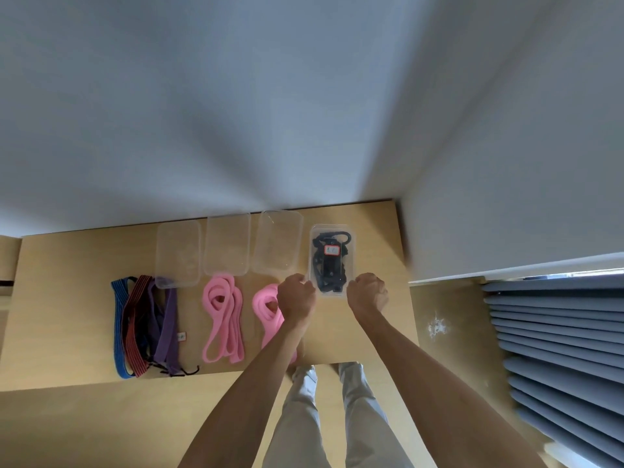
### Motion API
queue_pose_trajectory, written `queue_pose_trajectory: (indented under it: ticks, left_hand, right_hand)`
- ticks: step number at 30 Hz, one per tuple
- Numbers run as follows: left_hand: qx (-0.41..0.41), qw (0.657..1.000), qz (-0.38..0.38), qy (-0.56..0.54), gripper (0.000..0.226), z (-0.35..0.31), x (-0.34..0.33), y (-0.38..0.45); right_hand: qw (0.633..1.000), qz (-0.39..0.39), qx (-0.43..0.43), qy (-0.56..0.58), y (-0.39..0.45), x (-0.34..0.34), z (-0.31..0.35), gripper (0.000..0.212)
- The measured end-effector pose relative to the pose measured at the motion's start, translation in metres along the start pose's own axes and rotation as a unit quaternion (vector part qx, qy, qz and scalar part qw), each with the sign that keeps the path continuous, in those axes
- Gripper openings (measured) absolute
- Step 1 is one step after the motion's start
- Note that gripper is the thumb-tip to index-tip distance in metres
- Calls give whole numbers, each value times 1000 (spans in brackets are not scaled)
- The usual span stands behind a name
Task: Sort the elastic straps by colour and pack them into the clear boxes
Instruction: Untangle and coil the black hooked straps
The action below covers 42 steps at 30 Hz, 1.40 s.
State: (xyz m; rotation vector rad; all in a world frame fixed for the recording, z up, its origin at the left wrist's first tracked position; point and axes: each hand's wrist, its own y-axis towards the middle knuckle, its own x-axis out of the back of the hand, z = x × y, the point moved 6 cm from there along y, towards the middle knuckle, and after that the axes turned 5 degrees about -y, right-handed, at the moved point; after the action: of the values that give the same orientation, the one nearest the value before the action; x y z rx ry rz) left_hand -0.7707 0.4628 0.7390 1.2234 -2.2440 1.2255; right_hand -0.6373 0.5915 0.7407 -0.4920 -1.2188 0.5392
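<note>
A: Hands?
B: Left hand (296, 296) and right hand (368, 292), fingers curled, are gripping the near corners of the lidded clear plastic box of black straps (332, 260), sitting far right on the wooden bench (67, 265).
A: Others?
B: Pink elastic loops (223, 319) are lying left.

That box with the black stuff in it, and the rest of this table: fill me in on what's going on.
A person is sorting elastic straps into clear boxes. Both hands, left hand and right hand, grip the near end of the box of black straps. Three empty boxes stand in a row to its left. On the table, two pink bundles and a blue, red and purple pile are unpacked.
</note>
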Motion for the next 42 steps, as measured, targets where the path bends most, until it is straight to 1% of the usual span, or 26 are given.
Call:
queue_pose_trajectory:
  ticks: [1,4,6,10,12,17,19,21,22,25,27,31,33,36,39,42]
  left_hand:
    - [0,1000,-5,-1,19,1,2,-2]
    - [-18,1000,-15,8,35,4,7,-7]
    - [-23,1000,-19,9,37,4,8,-8]
    - [-40,999,-10,-15,21,4,7,-7]
    - [-36,999,-10,-27,18,3,6,-7]
    - [20,998,-22,-59,15,9,7,-6]
    - [40,996,-25,-72,19,11,7,-6]
    - [61,994,-23,-86,28,13,7,-6]
    - [69,993,-20,-92,29,13,7,-5]
    - [74,992,-9,-100,19,14,7,-4]
    - [73,993,-5,-97,17,13,8,-6]
    - [71,993,0,-95,20,13,8,-7]
    - [71,993,-1,-91,23,14,9,-7]
    - [75,993,5,-88,22,15,10,-7]
    - [85,992,16,-92,21,13,8,-8]
    - [85,991,11,-101,21,12,8,-6]
  right_hand:
    - [1000,-5,-1,-4,-2,-1,-1,24]
    - [1000,0,-9,12,-4,-4,-6,20]
    - [1000,4,-9,29,-5,-5,-7,17]
    - [999,6,-9,37,-5,-6,-5,15]
    - [1000,6,-10,28,-4,-6,-4,16]
    - [1000,-5,-20,-19,-10,-5,1,19]
    - [999,-10,-20,-29,-12,-5,3,19]
    - [999,-20,-20,-31,-12,-3,5,17]
    - [999,-24,-20,-33,-12,-2,5,17]
    - [999,-25,-22,-38,-10,2,8,21]
    - [999,-16,-28,-43,-10,3,8,26]
    - [998,-8,-45,-51,-10,2,6,28]
    - [997,-13,-38,-68,-11,2,5,27]
    - [995,4,-20,-98,-15,-3,-1,27]
    - [996,34,-34,-70,-19,-13,-12,33]
    - [997,49,-51,-14,-23,-22,-17,32]
